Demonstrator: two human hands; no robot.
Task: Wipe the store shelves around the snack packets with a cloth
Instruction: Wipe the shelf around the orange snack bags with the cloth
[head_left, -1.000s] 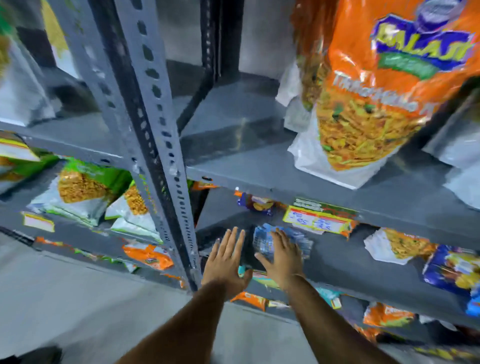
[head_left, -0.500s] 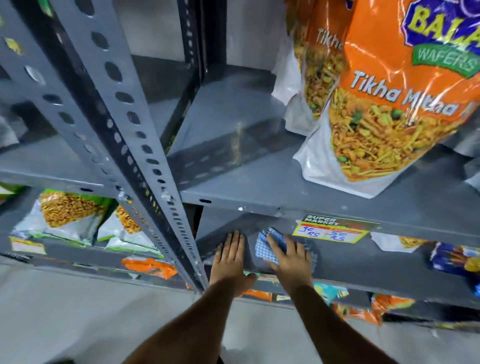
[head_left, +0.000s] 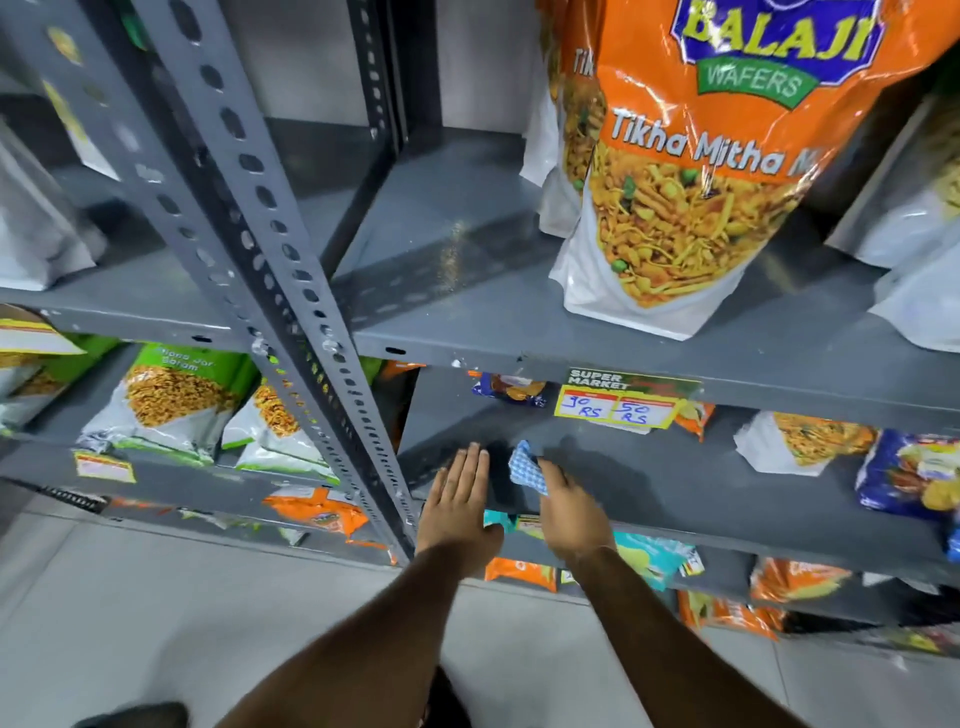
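Left hand (head_left: 460, 499) lies flat, fingers spread, on shelf (head_left: 701, 493); right hand (head_left: 569, 512) grips cloth (head_left: 527, 467).

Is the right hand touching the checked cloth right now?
Touching. The head view shows the right hand pressed on the blue checked cloth, its fingers covering part of it on the shelf. The left hand lies flat beside it.
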